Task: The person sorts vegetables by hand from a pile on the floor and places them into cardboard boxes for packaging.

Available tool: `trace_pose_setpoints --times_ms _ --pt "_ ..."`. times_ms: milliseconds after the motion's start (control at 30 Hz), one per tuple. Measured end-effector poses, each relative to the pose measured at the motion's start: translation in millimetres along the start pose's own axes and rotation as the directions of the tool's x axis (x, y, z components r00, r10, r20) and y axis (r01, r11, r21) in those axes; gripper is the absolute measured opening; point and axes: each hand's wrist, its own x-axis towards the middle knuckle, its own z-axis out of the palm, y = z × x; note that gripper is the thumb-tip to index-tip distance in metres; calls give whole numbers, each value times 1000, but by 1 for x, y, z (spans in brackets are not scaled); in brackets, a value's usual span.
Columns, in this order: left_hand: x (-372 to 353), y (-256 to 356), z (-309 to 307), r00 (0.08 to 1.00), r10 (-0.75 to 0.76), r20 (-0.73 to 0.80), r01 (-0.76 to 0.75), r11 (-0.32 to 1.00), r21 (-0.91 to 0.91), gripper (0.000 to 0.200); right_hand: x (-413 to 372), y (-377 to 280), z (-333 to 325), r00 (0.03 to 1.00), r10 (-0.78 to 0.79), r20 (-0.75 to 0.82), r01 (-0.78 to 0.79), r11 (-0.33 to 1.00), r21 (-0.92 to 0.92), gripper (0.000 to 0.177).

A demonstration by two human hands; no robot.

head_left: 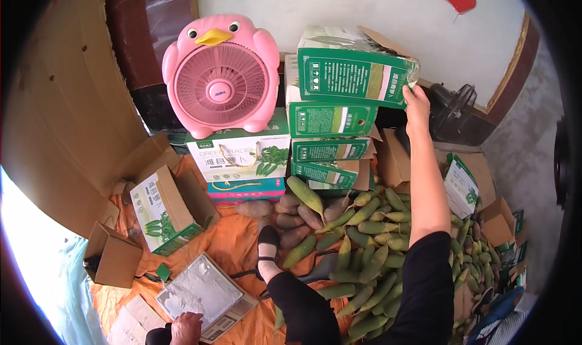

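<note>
My right hand (417, 105) reaches up and pinches the lower right corner of a green and white radish carton (345, 72). That carton tops a stack of similar cartons (330, 119), its brown flap raised. Down at the bottom edge, my left hand (186, 328) is near a scale (206, 293) with a pale, worn platform. Its fingers are loosely bent, with nothing visible in them. Many green radishes (370, 266) lie heaped beneath my right arm. Reddish radishes (288, 219) lie beside them.
A pink bird-shaped fan (221, 81) stands on a white radish box (242, 157). Left of it are an open carton (160, 208) and a small brown box (115, 257). My foot (267, 248) rests on the orange sheet (224, 242). A black fan (451, 105) stands behind my right hand.
</note>
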Motion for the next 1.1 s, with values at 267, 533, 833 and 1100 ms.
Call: trace_pose_setpoints --times_ms 267,533,833,1100 --pt "-25 -6 -7 998 37 -48 -38 999 -31 21 -99 -124 -40 953 44 300 -78 992 103 20" --pt "-63 18 -55 963 0 -268 -75 960 -269 28 -185 -233 -7 957 -104 272 63 986 157 15" --pt "-103 63 -110 731 -121 -672 -305 823 -480 58 -298 -300 43 796 45 604 -241 938 248 17" --pt "-140 85 -102 700 -281 -657 157 958 -241 67 -416 -201 161 518 150 842 -201 978 -51 24"
